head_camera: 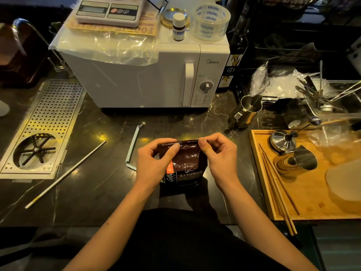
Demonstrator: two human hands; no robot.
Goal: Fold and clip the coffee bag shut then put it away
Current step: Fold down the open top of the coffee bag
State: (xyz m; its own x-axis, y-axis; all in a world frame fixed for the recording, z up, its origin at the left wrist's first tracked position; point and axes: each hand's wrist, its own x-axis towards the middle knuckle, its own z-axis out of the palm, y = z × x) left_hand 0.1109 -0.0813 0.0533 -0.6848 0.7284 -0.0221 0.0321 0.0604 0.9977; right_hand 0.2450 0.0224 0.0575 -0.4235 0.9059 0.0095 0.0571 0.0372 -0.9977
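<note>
coffee bag [185, 165] upright, top w/ both hands

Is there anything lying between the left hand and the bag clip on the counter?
Nothing visible does. The pale blue clip lies open on bare dark counter just left of the left hand, which pinches the coffee bag top.
</note>
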